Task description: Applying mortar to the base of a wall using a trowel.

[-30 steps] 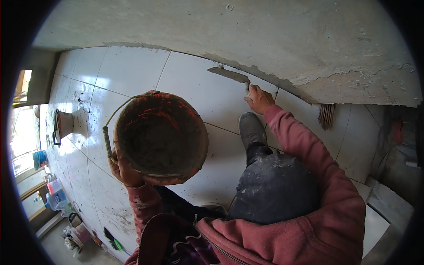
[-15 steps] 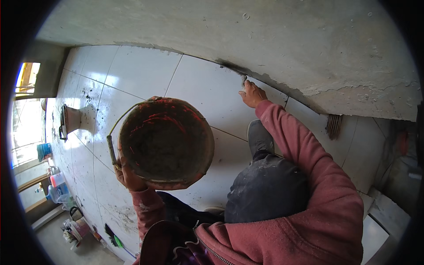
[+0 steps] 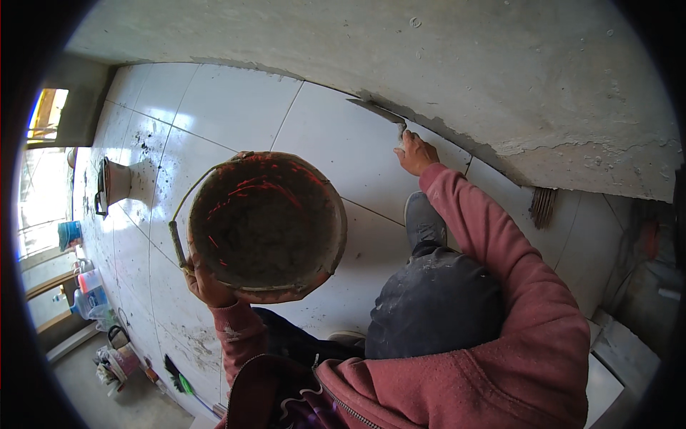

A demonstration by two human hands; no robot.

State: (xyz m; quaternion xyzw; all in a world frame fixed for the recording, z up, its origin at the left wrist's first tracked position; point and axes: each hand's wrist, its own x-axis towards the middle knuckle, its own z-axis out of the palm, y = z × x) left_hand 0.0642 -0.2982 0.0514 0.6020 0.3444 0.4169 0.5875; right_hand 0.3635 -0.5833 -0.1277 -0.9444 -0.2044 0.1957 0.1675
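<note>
My left hand is closed on the near-left rim of a round bucket, tilted so that its inside faces me. Grey mortar lies in it, and red streaks show on its inner wall. The bucket's wire handle hangs over the left side. Beyond and to the right, my right hand is wrapped round the mortar-smeared handle of a trowel. Its narrow blade points left along the foot of the grey wall, over the edge of the white tiles.
White floor tiles bear dark splashes. A small pail stands at the left, with bottles and containers below it. A bundle of bristles lies by the wall's right end. My bent knee is between my arms.
The trowel blade now shows flat along the wall's foot, where before it was barely visible. My right hand has shifted slightly rightward in view; my left hand keeps hold of the bucket.
</note>
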